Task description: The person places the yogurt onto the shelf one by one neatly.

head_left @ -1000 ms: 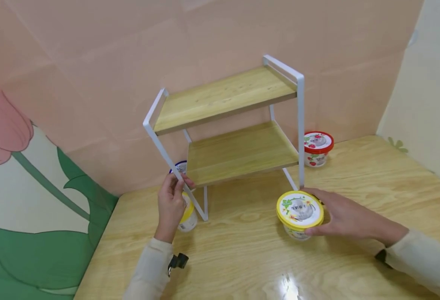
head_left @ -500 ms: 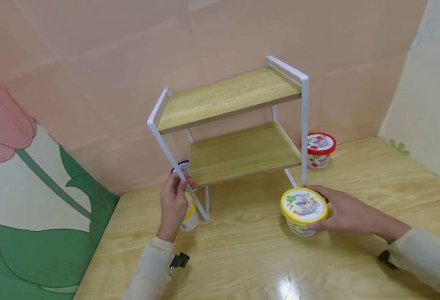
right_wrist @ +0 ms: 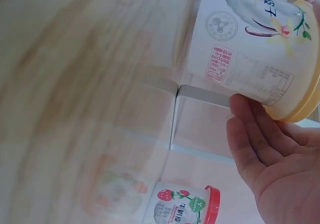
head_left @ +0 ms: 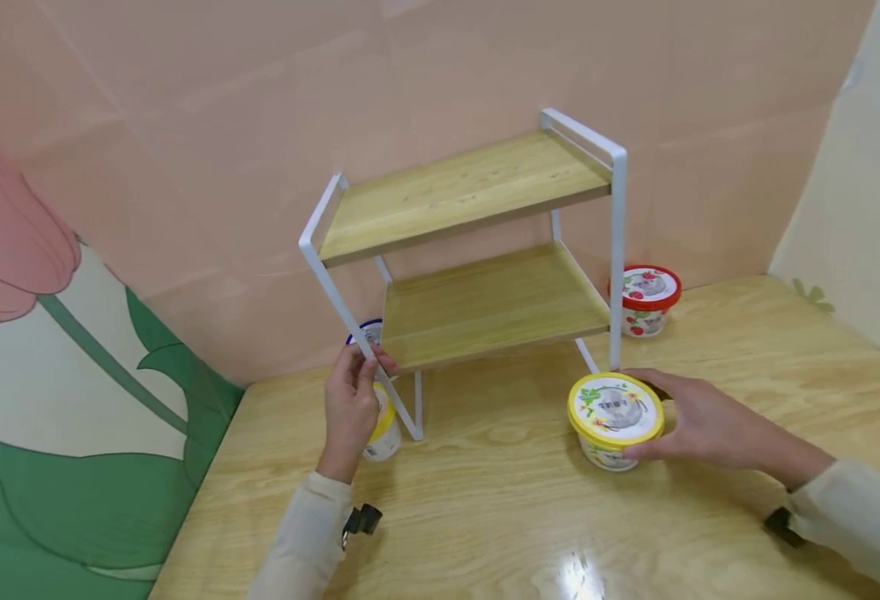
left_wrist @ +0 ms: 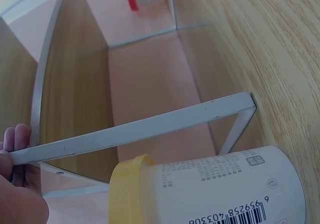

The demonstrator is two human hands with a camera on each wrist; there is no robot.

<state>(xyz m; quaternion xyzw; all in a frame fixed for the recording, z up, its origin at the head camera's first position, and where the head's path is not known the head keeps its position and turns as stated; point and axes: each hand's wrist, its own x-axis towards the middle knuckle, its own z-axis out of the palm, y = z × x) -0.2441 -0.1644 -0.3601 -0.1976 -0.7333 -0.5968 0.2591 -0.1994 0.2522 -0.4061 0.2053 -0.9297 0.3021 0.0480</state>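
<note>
My left hand [head_left: 350,408] grips the front left leg of a two-tier shelf rack [head_left: 455,204] with wooden boards and a white metal frame, at the lower board's corner. My right hand [head_left: 717,425] holds a yellow-lidded paper tub [head_left: 616,408] by its right side, thumb in front, beside the rack's front right leg. In the right wrist view, fingers lie against that tub [right_wrist: 240,48], and its lid is on. A second yellow-lidded tub [left_wrist: 225,189] stands close to my left hand, partly hidden by it in the head view.
Behind the rack's right side stands a red-lidded tub [head_left: 644,304] with strawberry prints. A blue-lidded tub [head_left: 368,332] is mostly hidden behind the left leg. The wooden table [head_left: 485,517] meets a pink backdrop [head_left: 222,167] at the back and a pale wall at right.
The head view has shifted slightly, so everything sits a little farther right. Both hands keep their holds on the rack leg and the yellow-lidded tub, which stay almost still.
</note>
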